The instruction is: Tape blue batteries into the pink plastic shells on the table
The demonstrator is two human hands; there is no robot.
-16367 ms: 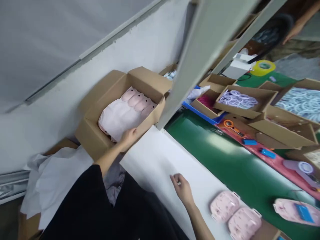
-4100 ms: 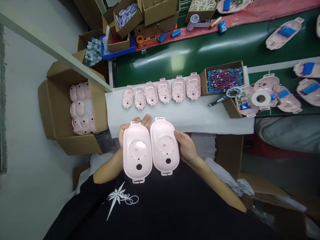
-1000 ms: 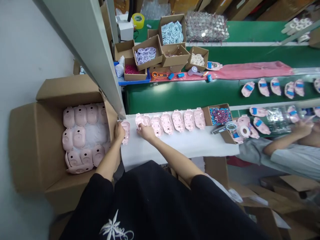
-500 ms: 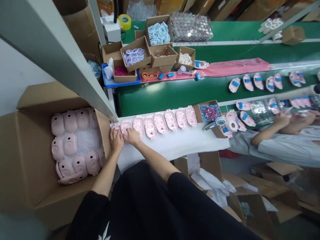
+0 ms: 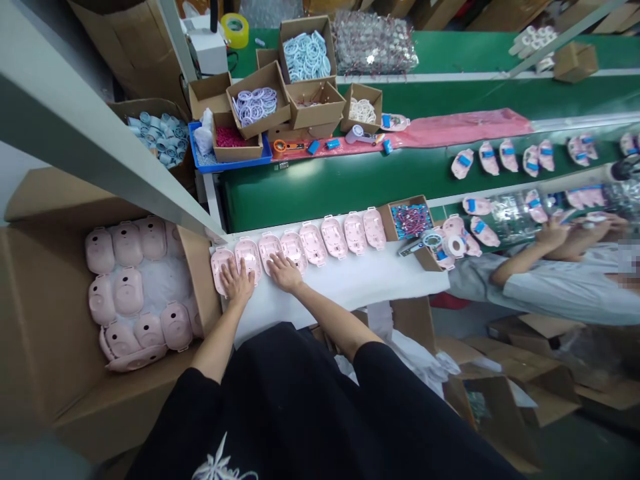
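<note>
A row of several pink plastic shells point(image 5: 333, 237), hollow side up, lies along the white cloth point(image 5: 345, 283). My left hand point(image 5: 239, 283) rests with fingers spread on the two shells at the row's left end, touching the leftmost shell point(image 5: 219, 270) and the edge of its neighbour. Fingers apart, my right hand point(image 5: 285, 271) lies on the lower part of the third shell point(image 5: 269, 247) and the fourth shell point(image 5: 294, 245). Neither hand grips anything.
At my left an open carton point(image 5: 200, 287) holds more pink shells. A box of wired blue parts point(image 5: 411, 220) stands at the row's right end. A slanted metal post point(image 5: 125, 133) crosses the left. Beyond runs a green conveyor point(image 5: 310, 190); a co-worker's hands point(image 5: 555, 233) work at right.
My right hand has moved right along the row and its fingers have spread. My left hand has opened out over the leftmost shells, which now show more fully. The view has shifted slightly.
</note>
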